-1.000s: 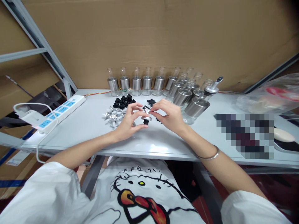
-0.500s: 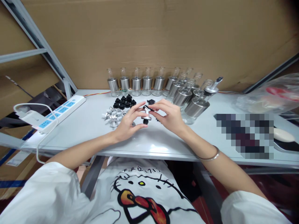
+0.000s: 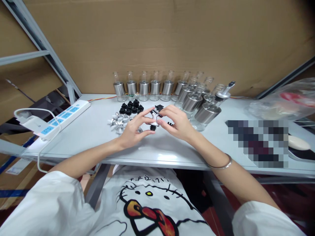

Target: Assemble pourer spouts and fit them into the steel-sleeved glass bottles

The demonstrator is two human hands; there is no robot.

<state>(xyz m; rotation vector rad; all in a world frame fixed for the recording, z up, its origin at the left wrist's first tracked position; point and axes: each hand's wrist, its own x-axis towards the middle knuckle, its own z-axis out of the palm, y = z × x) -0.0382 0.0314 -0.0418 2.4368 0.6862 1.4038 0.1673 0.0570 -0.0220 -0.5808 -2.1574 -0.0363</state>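
My left hand (image 3: 133, 131) is closed around a bottle pour spout (image 3: 153, 127), which stands upright with its ribbed black stopper at the bottom and its silvery neck above. At the top of the neck sits a small black flap piece (image 3: 154, 112). My right hand (image 3: 179, 124) pinches at that upper end, its thumb touching the neck. Just left of my left hand lies a pile of silvery spout parts (image 3: 118, 122). Behind it stand several black ribbed stoppers (image 3: 133, 107). Small black pieces (image 3: 159, 107) lie behind the spout, partly hidden by my right hand.
Several glass bottles with steel sleeves (image 3: 155, 88) line the back of the grey table (image 3: 81, 137). One at the right bears a pour spout (image 3: 222, 95). A power strip (image 3: 64, 118) lies at left, a plastic bag (image 3: 283, 101) at right.
My right fingers have shifted on the upper end of the spout, and the thumb has come in against its neck. The black flap piece now sits across the top of the neck.
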